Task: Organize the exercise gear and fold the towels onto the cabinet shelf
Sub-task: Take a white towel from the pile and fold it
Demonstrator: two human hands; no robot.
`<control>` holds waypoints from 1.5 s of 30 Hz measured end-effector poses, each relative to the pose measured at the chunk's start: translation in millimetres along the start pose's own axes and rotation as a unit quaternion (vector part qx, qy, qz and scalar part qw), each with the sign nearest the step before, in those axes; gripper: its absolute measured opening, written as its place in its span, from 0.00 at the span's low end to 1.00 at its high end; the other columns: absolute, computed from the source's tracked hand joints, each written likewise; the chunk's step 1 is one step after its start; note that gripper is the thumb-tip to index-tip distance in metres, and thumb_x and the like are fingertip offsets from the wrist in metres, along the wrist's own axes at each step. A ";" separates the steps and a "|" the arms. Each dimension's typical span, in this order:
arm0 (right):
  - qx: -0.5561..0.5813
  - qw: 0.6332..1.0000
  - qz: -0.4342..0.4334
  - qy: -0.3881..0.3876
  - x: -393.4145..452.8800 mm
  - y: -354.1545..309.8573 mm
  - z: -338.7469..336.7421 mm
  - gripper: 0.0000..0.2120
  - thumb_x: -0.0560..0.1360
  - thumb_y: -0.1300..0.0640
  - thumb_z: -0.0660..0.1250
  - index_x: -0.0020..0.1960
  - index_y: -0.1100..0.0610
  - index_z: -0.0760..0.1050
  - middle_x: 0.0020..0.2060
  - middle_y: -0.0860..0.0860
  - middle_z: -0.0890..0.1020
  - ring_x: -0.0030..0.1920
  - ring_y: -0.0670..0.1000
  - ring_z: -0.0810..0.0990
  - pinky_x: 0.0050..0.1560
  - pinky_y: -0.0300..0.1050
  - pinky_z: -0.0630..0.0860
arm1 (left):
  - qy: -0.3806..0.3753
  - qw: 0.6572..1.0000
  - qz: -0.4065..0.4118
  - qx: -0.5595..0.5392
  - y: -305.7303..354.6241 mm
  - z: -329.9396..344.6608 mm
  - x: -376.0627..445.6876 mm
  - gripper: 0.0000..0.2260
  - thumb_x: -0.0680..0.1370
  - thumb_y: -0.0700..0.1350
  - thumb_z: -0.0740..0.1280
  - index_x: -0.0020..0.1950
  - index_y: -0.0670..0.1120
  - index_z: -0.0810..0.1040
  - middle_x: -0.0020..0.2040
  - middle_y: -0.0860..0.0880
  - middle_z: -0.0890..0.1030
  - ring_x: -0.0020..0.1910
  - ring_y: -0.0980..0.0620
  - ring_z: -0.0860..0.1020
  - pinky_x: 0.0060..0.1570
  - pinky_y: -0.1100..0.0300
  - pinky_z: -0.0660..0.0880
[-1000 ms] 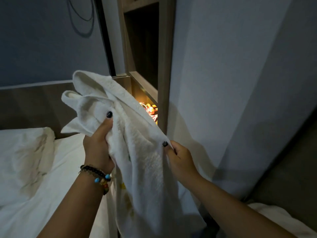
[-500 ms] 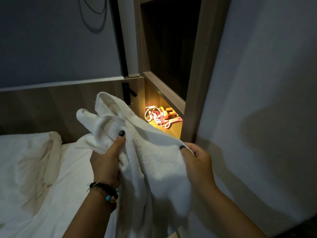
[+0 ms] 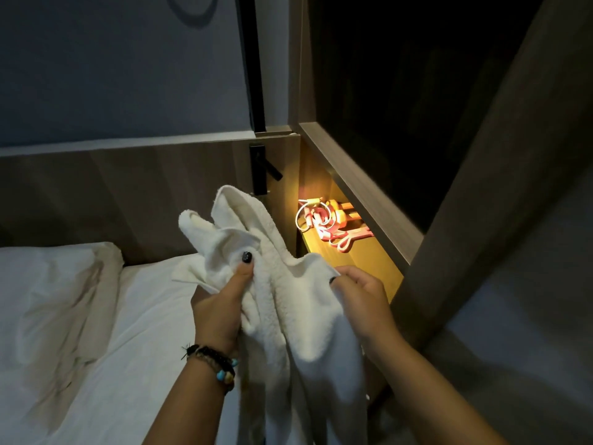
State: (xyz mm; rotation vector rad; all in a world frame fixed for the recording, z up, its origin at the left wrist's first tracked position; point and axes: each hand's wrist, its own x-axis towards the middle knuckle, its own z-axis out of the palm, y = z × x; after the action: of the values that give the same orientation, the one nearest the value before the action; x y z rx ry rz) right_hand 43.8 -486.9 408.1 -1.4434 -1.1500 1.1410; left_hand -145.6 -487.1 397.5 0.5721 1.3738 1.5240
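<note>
At far left a white pillow [image 3: 48,284] lies on the bed [image 3: 134,364], against a wooden headboard [image 3: 128,194]. Further right the left hand [image 3: 218,309], with beaded bracelets [image 3: 215,361] on its wrist, grips a bunched part of the white towel [image 3: 288,300]: the thumb lies pressed up along the cloth and the fingers are curled round the folds behind it. The towel rises in loose lobes above that hand and hangs down between the two forearms, over the edge of the bed. The right hand [image 3: 362,300] pinches the towel's right edge, its fingers curled over the cloth. Behind the towel a black door handle [image 3: 260,168] sits on the wooden panel. To the right the cabinet shelf [image 3: 369,258] glows with warm yellow light; on it, toward the back, lies the exercise gear [image 3: 330,223], a tangle of pink and white bands or cord beside wooden handles. The towel is in front of the shelf and just left of it, not on it. Above the shelf the cabinet's upper compartment [image 3: 401,91] is dark, and its contents cannot be told.
</note>
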 end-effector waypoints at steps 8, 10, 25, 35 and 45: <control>0.019 0.998 -0.003 -0.058 77.5 -18.2 36.8 0.20 0.71 0.59 0.73 0.58 0.43 0.72 0.49 0.50 0.84 0.48 0.48 0.84 0.47 0.46 0.81 | -0.087 0.996 -0.011 0.028 10.3 35.0 72.9 0.21 0.53 0.60 0.80 0.42 0.54 0.86 0.41 0.47 0.86 0.41 0.49 0.85 0.38 0.58 0.80; 0.001 0.998 -0.009 -0.064 98.2 -24.4 44.0 0.25 0.70 0.61 0.73 0.61 0.41 0.70 0.46 0.50 0.85 0.45 0.47 0.84 0.41 0.40 0.80 | -0.111 0.993 -0.007 0.042 16.2 42.4 94.2 0.23 0.53 0.60 0.80 0.44 0.53 0.86 0.42 0.47 0.86 0.43 0.48 0.85 0.45 0.53 0.80; -0.005 0.998 0.021 -0.061 230.6 -45.5 34.4 0.07 0.73 0.60 0.69 0.49 0.52 0.81 0.41 0.42 0.84 0.43 0.42 0.82 0.47 0.46 0.79 | -0.204 0.975 -0.068 0.049 37.4 127.7 211.9 0.24 0.55 0.51 0.80 0.44 0.37 0.85 0.42 0.40 0.85 0.40 0.45 0.85 0.33 0.59 0.79; 0.033 0.999 -0.012 0.041 309.5 -22.7 56.1 0.21 0.65 0.39 0.72 0.54 0.43 0.71 0.35 0.47 0.82 0.37 0.46 0.83 0.32 0.36 0.76 | -0.289 0.950 -0.095 0.064 37.7 186.5 289.5 0.19 0.56 0.54 0.78 0.42 0.45 0.87 0.44 0.41 0.85 0.43 0.44 0.85 0.37 0.57 0.80; 0.073 0.983 0.007 0.171 353.9 2.9 77.2 0.13 0.69 0.44 0.72 0.51 0.48 0.80 0.45 0.60 0.83 0.45 0.65 0.81 0.48 0.66 0.77 | -0.406 0.903 -0.119 0.078 15.3 223.2 381.5 0.15 0.63 0.50 0.74 0.45 0.43 0.85 0.45 0.42 0.85 0.44 0.46 0.85 0.35 0.59 0.79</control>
State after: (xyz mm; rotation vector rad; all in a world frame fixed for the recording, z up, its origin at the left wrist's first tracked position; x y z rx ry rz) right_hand 13.5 -129.6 356.4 -1.4648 -0.8013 0.9208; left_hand -123.5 -46.1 371.8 0.9652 0.8603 0.8117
